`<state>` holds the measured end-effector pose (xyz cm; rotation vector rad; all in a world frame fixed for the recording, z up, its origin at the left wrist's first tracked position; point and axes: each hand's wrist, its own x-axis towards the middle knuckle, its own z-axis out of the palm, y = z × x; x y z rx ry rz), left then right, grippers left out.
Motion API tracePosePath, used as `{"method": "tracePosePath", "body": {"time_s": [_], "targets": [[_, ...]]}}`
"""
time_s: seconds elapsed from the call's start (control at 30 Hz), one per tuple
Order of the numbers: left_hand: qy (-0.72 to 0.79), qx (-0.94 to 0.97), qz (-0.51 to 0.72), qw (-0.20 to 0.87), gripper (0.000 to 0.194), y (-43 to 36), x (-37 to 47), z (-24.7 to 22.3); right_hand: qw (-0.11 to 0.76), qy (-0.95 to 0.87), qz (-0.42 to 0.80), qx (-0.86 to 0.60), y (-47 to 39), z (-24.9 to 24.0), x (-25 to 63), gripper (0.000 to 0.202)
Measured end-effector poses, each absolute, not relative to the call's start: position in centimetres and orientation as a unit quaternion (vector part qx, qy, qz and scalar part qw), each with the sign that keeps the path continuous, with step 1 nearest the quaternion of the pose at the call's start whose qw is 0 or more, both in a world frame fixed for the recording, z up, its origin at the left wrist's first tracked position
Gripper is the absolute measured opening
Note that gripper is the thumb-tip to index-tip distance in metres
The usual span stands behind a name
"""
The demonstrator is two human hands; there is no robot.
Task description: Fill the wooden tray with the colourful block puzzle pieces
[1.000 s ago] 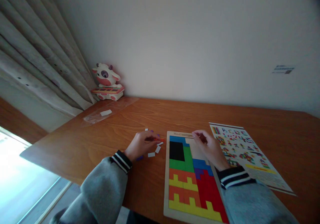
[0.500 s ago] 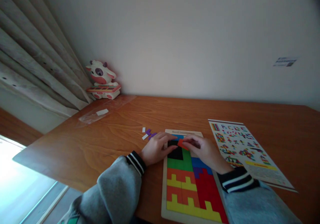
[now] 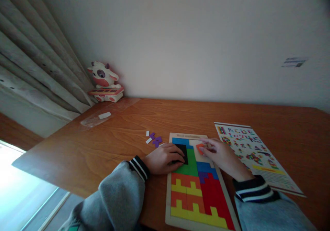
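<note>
The wooden puzzle board [image 3: 168, 203] lies on the table, much of it covered by coloured block pieces. Over its upper left part rests my left hand [image 3: 166, 158], its curled fingers on the black pieces [image 3: 182, 152]. My right hand [image 3: 219, 155] pinches an orange piece [image 3: 200, 148] above the bare upper right part of the board. Blue and green pieces [image 3: 192, 162] surround the black area. Lower down lie orange, yellow, purple and red pieces [image 3: 215, 193].
Several purple and white pieces [image 3: 157, 140] lie left of the board. A printed pattern sheet [image 3: 260, 155] is at the right. Farther back stand a cow toy [image 3: 105, 83] and a clear plastic bag [image 3: 95, 120], beside a curtain [image 3: 38, 52].
My right hand has moved right with the orange piece, away from my left hand. My left hand has lowered the black piece onto the board, and its fingers now lie over the black area.
</note>
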<state>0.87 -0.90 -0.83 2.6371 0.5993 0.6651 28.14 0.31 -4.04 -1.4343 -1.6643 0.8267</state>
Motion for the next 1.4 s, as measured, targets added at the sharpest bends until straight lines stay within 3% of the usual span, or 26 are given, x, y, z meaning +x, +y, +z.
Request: {"method": "tracePosePath", "body": {"time_s": [0.17, 0.4, 0.93, 1.03, 1.23, 1.33, 1.4], "targets": [[0.217, 0.932, 0.230, 0.179, 0.018, -0.9, 0.8, -0.9, 0.367, -0.690, 0.338, -0.524, 0.1, -4.1, 27.5, 0.030], [0.220, 0.930, 0.230, 0.183, 0.017, -0.8, 0.9, -0.8, 0.319, -0.761, 0.222, -0.520, -0.2, -4.0, 26.7, 0.021], [0.232, 0.932, 0.222, 0.167, 0.020, -0.9, 0.9, -0.7, 0.284, -0.804, 0.220, -0.473, -0.6, -2.7, 27.5, 0.021], [0.287, 0.922, 0.230, 0.124, 0.021, -0.7, 0.5, -0.6, 0.291, -0.801, 0.229, -0.470, -0.5, -2.9, 27.5, 0.024], [0.541, 0.818, 0.196, -0.020, 0.029, 0.7, -2.9, -0.6, 0.308, -0.794, 0.160, -0.500, -0.2, -3.1, 27.9, 0.030], [0.565, 0.806, 0.172, -0.022, 0.037, 1.1, -4.3, -0.7, 0.323, -0.779, 0.114, -0.525, -0.1, -2.8, 28.2, 0.032], [0.551, 0.818, 0.165, -0.015, 0.032, 1.2, -4.6, -0.8, 0.348, -0.761, 0.089, -0.540, 0.1, -2.5, 28.4, 0.033]]}}
